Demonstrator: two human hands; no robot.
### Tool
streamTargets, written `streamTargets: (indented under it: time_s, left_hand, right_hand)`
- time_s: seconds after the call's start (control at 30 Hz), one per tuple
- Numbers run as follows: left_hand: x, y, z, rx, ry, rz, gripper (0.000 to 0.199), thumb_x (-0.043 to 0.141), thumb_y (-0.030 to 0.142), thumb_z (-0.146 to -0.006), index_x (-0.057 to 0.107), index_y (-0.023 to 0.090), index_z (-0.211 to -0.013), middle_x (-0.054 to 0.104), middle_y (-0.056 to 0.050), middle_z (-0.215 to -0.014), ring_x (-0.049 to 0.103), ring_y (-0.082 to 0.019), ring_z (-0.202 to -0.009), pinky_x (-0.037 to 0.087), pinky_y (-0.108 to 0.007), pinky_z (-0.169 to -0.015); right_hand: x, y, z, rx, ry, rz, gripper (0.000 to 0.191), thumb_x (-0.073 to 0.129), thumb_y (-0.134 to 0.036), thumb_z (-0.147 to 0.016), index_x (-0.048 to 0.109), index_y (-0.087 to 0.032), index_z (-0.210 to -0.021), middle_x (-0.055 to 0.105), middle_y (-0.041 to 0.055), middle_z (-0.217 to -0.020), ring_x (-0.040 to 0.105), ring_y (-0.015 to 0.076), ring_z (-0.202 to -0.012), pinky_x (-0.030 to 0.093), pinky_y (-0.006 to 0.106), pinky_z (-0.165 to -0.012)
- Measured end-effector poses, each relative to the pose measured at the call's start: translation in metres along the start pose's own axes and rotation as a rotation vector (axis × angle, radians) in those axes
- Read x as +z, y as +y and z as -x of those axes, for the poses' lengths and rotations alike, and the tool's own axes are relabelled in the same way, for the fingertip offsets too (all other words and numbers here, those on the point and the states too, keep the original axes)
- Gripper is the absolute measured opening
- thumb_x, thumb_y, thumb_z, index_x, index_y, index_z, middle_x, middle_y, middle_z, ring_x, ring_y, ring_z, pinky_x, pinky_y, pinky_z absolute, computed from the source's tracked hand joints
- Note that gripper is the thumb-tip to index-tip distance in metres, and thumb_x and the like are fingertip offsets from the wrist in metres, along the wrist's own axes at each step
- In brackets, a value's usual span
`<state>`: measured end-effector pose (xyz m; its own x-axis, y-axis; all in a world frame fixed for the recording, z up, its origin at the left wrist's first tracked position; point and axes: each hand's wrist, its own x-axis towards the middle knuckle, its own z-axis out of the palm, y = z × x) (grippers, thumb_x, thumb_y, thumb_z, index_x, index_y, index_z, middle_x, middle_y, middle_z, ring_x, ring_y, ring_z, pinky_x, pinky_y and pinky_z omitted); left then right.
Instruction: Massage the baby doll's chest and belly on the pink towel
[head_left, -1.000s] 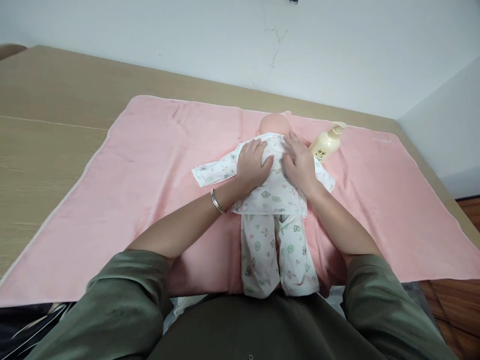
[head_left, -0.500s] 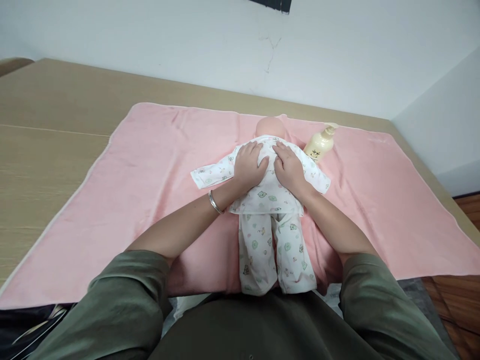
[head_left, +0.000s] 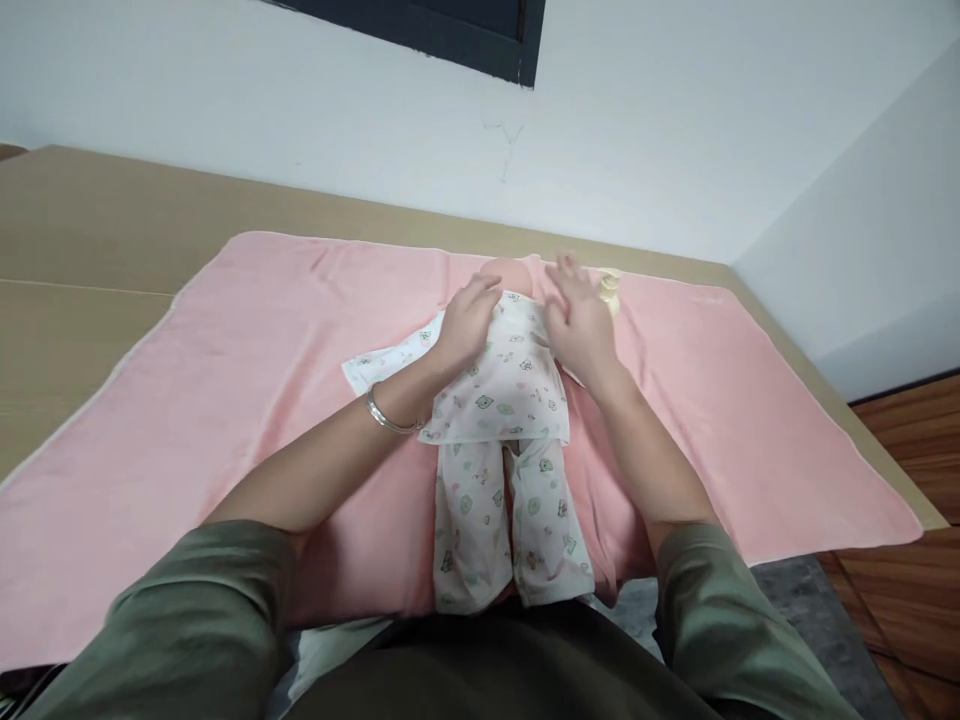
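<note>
A baby doll in white printed pyjamas lies face down, its bald head away from me and its trouser legs toward me. My left hand, above a wrist with a silver bangle, is at the doll's left-side shoulder with fingers stretched out. Over the other shoulder, my right hand is raised with fingers spread, slightly blurred. Neither hand holds anything. Behind my right hand a cream pump bottle is mostly hidden, as is the doll's right-side sleeve.
A pink blanket is spread under the doll on a wooden table. A white wall rises behind, with a dark frame on it. Brown wooden panels stand at the right.
My hands have moved from flat on the doll's upper back out toward its shoulders, the right one lifting. The view has tilted up and shifted right, showing more of the wall frame.
</note>
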<state>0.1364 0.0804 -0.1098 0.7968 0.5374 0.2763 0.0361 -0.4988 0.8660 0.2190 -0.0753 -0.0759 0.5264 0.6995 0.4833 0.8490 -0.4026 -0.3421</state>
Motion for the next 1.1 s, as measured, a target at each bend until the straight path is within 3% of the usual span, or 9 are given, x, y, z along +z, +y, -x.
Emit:
streamTargets:
  time_s: [0.1,0.17,0.33,0.47,0.6,0.7,0.8,0.97,1.1]
  left_hand:
    - [0.012,0.033,-0.019,-0.092,-0.249,0.406,0.064,0.008,0.039,-0.101,0.047,0.008,-0.142,0.052,-0.014,-0.140,0.052,-0.020,-0.131,0.043,-0.039,-0.113]
    - [0.026,0.044,-0.035,-0.108,-0.403,0.461,0.075,-0.009,0.039,-0.101,0.042,0.008,-0.147,0.059,-0.017,-0.129,0.056,-0.021,-0.126,0.048,-0.043,-0.106]
    - [0.072,0.034,-0.078,-0.010,-0.360,0.255,0.079,-0.013,0.034,-0.099,0.046,0.005,-0.143,0.063,-0.021,-0.117,0.055,-0.026,-0.127,0.051,-0.049,-0.099]
    - [0.087,0.025,-0.083,-0.065,-0.465,0.409,0.085,-0.020,0.039,-0.097,0.038,0.005,-0.148,0.060,-0.019,-0.121,0.052,-0.025,-0.130,0.049,-0.046,-0.104]
    - [0.054,0.027,-0.060,-0.137,-0.528,0.497,0.075,-0.011,0.040,-0.100,0.036,0.009,-0.150,0.059,-0.017,-0.125,0.047,-0.022,-0.136,0.044,-0.042,-0.111]
    - [0.016,0.027,-0.040,-0.317,-0.470,0.583,0.066,0.001,0.036,-0.101,0.047,0.013,-0.142,0.061,-0.014,-0.125,0.051,-0.023,-0.131,0.049,-0.042,-0.106]
    - [-0.010,0.034,-0.019,-0.277,-0.543,0.559,0.066,-0.001,0.040,-0.103,0.044,0.015,-0.144,0.055,-0.012,-0.135,0.053,-0.024,-0.129,0.052,-0.042,-0.100]
    - [-0.035,0.098,0.021,-0.340,-0.462,0.455,0.060,-0.005,0.026,-0.102,0.034,0.012,-0.146,0.054,-0.011,-0.137,0.058,-0.022,-0.124,0.055,-0.039,-0.097]
    - [-0.055,0.148,0.045,-0.562,-0.341,0.818,0.053,-0.002,0.021,-0.101,0.022,0.006,-0.146,0.044,-0.006,-0.148,0.050,-0.012,-0.131,0.047,-0.024,-0.108]
  right_hand:
    - [-0.012,0.028,-0.007,0.082,0.168,0.059,0.057,0.028,-0.015,-0.090,0.049,-0.005,-0.143,0.036,0.0135,-0.151,0.023,0.0223,-0.147,0.017,0.046,-0.124]
    - [-0.007,0.048,-0.012,0.157,0.203,0.066,0.058,0.026,-0.017,-0.091,0.045,-0.002,-0.144,0.036,0.0166,-0.151,0.023,0.0248,-0.147,0.017,0.049,-0.123]
    - [0.009,0.065,-0.018,0.194,0.112,0.097,0.060,0.027,-0.033,-0.101,0.038,0.004,-0.147,0.030,0.0208,-0.153,0.024,0.0284,-0.146,0.018,0.047,-0.122]
    - [0.003,0.054,-0.024,0.191,0.100,0.231,0.049,0.027,-0.029,-0.103,0.064,-0.002,-0.120,0.058,0.0184,-0.126,0.049,0.0310,-0.127,0.019,0.052,-0.121]
    - [0.008,0.057,-0.035,0.280,0.159,0.263,0.055,0.020,-0.032,-0.107,0.067,-0.009,-0.093,0.063,0.0131,-0.092,0.062,0.0281,-0.102,0.021,0.055,-0.119]
    - [0.022,0.073,-0.039,0.269,0.231,0.225,0.073,0.006,-0.047,-0.108,0.065,-0.010,-0.089,0.060,0.0122,-0.085,0.062,0.0290,-0.102,0.024,0.059,-0.117]
    - [0.031,0.086,-0.040,0.226,0.276,0.189,0.086,-0.006,-0.060,-0.104,0.063,-0.011,-0.085,0.058,0.0126,-0.084,0.060,0.0318,-0.106,0.025,0.064,-0.113]
    - [0.024,0.084,-0.037,0.265,0.226,0.248,0.074,0.002,-0.048,-0.107,0.061,-0.011,-0.082,0.058,0.0126,-0.081,0.062,0.0299,-0.099,0.028,0.064,-0.110]
    - [0.010,0.073,-0.033,0.236,0.192,0.262,0.051,0.024,-0.037,-0.107,0.058,-0.014,-0.076,0.059,0.0105,-0.076,0.062,0.0237,-0.085,0.039,0.056,-0.104]
